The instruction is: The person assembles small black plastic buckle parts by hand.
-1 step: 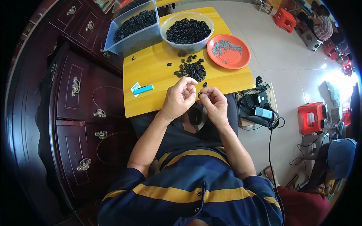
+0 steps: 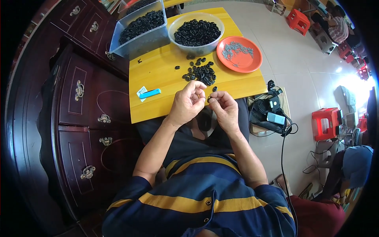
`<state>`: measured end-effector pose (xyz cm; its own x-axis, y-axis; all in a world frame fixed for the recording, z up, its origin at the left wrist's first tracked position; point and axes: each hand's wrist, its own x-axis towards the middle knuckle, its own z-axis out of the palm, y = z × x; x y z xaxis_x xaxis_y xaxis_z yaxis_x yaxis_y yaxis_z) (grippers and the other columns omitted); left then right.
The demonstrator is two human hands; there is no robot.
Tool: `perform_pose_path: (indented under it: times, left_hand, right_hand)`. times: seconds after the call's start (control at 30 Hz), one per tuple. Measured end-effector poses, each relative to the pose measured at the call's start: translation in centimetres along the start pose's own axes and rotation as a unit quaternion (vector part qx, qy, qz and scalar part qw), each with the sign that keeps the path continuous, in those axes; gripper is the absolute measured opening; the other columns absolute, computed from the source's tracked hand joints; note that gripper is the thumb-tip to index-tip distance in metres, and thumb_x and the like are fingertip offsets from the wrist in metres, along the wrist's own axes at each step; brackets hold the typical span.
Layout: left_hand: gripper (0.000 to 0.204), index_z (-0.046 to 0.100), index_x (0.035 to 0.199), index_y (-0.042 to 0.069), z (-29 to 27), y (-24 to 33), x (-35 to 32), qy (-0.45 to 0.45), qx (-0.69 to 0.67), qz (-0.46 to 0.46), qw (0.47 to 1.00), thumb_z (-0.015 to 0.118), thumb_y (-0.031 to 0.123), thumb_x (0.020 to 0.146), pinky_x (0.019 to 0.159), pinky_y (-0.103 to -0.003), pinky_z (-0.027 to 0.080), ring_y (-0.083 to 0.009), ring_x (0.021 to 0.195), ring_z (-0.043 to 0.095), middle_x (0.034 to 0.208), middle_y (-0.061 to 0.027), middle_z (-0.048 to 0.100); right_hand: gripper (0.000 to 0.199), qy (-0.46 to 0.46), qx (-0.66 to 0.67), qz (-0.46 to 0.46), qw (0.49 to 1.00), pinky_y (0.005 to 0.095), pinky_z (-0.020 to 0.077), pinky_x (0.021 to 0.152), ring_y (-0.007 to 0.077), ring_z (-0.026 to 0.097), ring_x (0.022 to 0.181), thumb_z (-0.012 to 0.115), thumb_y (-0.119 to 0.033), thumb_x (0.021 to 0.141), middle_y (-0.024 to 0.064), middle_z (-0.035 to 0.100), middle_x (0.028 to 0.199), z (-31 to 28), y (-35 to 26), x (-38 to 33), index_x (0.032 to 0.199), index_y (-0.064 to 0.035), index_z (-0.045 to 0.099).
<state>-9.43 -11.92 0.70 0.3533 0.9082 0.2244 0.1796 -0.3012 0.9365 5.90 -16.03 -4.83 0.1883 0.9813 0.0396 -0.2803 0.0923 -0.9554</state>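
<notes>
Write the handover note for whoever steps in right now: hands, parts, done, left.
Left hand and right hand: together at the near table edge, pinching one small black ring between their fingertips.
Parts: loose black rings piled mid-table; more fill the clear round bowl and the clear bin. Small grey metal pieces lie on the orange plate. Blue tool on the yellow table, to the left.
Done: cannot tell which container holds finished pieces.
Left: the loose pile.

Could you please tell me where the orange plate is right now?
In the head view, the orange plate sits at the yellow table's far right, just right of the clear round bowl.
</notes>
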Motion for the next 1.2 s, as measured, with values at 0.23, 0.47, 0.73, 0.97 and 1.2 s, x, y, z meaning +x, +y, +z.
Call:
perform_pose_path:
  times: [0.23, 0.47, 0.73, 0.97, 1.2]
  left_hand:
    - [0.031, 0.056, 0.112, 0.002, 0.1, 0.0, 0.1, 0.007, 0.02, 0.013, 1.0, 0.064, -0.008, 0.083, 0.062, -0.021, 0.049, -0.0043, 0.065, 0.058, 0.08, -0.0016, 0.062]
    - [0.029, 0.058, 0.11, 0.002, 0.5, -0.2, 0.3, 0.009, 0.041, 0.026, 0.999, 0.064, -0.007, 0.083, 0.059, -0.022, 0.05, -0.0053, 0.062, 0.059, 0.078, -0.0023, 0.064]
    - [0.028, 0.059, 0.109, 0.003, 1.4, -0.5, 0.5, 0.012, 0.043, 0.022, 0.999, 0.064, -0.007, 0.083, 0.059, -0.023, 0.05, -0.0051, 0.062, 0.06, 0.075, -0.0009, 0.062]
    - [0.027, 0.06, 0.109, 0.002, 2.3, -1.8, 0.8, -0.001, 0.046, -0.001, 0.999, 0.062, -0.007, 0.084, 0.059, -0.022, 0.05, -0.0047, 0.061, 0.059, 0.076, -0.0008, 0.062]
    - [0.028, 0.062, 0.112, -0.001, 2.0, -1.7, 2.0, -0.042, -0.062, -0.068, 0.995, 0.062, -0.006, 0.085, 0.065, -0.021, 0.05, -0.0036, 0.068, 0.061, 0.075, -0.0019, 0.062]
  right_hand:
    - [0.01, -0.001, -0.008, 0.001, 1.0, 0.0191, 0.0467, 0.067, 0.0008, 0.055, 0.072, 0.069, -0.006, 0.091, -0.0052, 0.064, 0.079, -0.1, -0.1, 0.2, 0.1, -0.0013, 0.068]
    - [0.01, 0.008, -0.015, 0.001, 1.0, 0.0197, 0.0487, 0.069, 0.0017, 0.057, 0.075, 0.069, -0.006, 0.091, -0.0038, 0.066, 0.081, -0.1, -0.1, 0.2, 0.1, -0.001, 0.068]
    - [0.011, 0.021, 0.001, 0.013, 1.0, 0.0205, 0.0502, 0.069, 0.0024, 0.06, 0.074, 0.07, -0.005, 0.09, -0.0025, 0.068, 0.081, -0.6, 0.8, 0.3, 0.1, -0.001, 0.069]
    - [0.009, 0.032, -0.052, -0.01, 0.998, 0.0214, 0.0514, 0.068, 0.0034, 0.062, 0.072, 0.07, -0.006, 0.091, -0.002, 0.069, 0.079, -1.5, 2.2, 0.3, 0.099, -0.0008, 0.069]
    - [0.01, 0.029, 0.098, 0.034, 0.994, 0.0213, 0.0515, 0.076, 0.0063, 0.062, 0.084, 0.065, 0.0, 0.094, 0.0006, 0.067, 0.094, -3.6, 0.8, 0.9, 0.104, -0.0014, 0.064]
